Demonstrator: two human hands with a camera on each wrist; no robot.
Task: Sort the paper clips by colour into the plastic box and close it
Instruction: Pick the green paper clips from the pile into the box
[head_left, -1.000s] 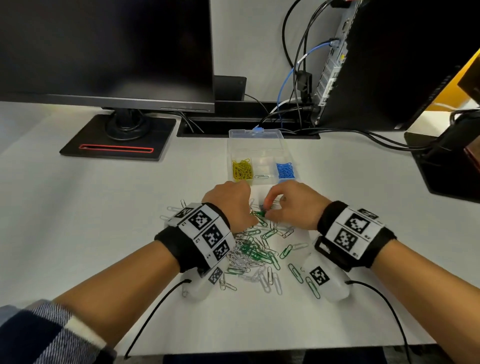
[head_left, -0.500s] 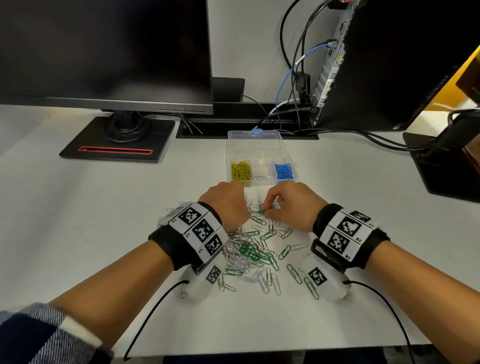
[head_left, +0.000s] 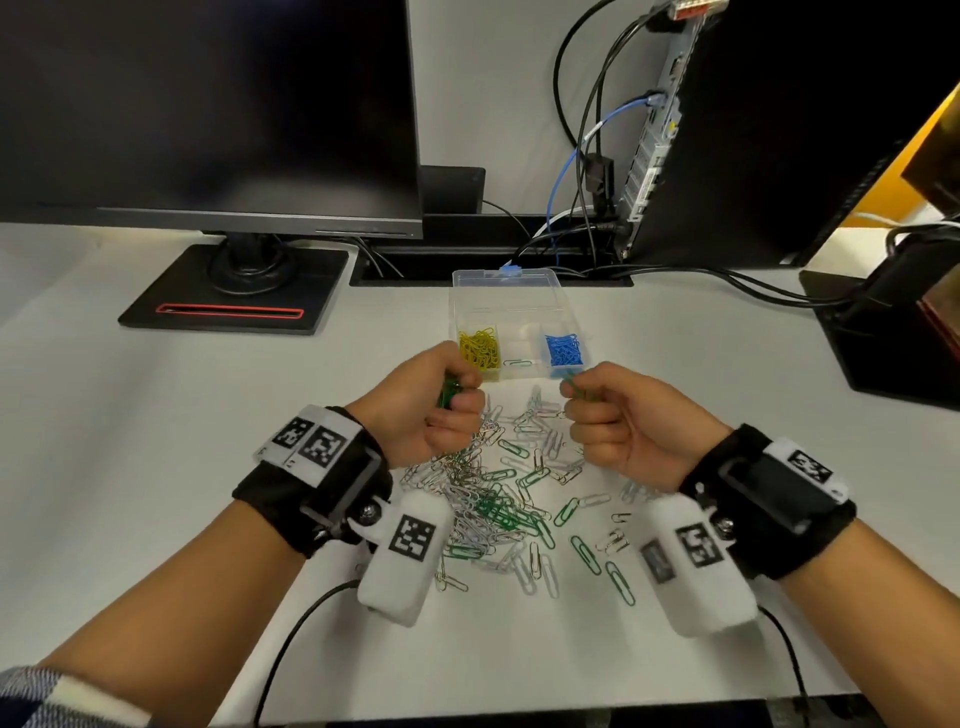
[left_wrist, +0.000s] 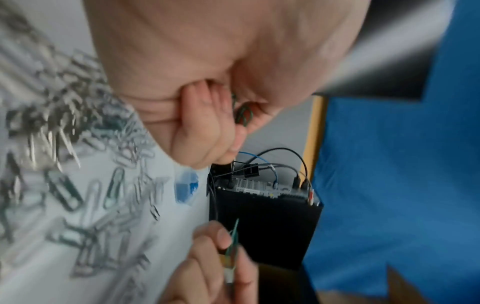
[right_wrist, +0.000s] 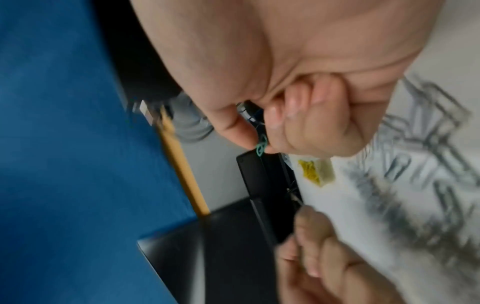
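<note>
Curled fingers (head_left: 457, 415) of the left hand (head_left: 421, 405) gripped a small bunch of green clips (head_left: 445, 393), thin plastic-coated wire loops poking out between thumb and knuckles. Fingers of the right hand (head_left: 628, 421) were curled too, thumb and forefinger pinching a single green clip (head_left: 569, 382).

Both fists hung just on the near side of the plastic box (head_left: 511, 306), a clear, thin-walled rectangular case with its lid open. Inside the box, yellow clips (head_left: 480, 349) filled the left compartment, blue clips (head_left: 563, 349) the right, and the middle one held a lone clip whose colour I could not tell. Nearer the person than the box, a loose pile of clips (head_left: 498, 504), bare silvery wire tangled with green ones, lay spread on the smooth pale desk (head_left: 130, 441). Beyond the box stood a black monitor (head_left: 208, 114) on a flat square base, and cables (head_left: 582, 156) ran to a dark computer case.
</note>
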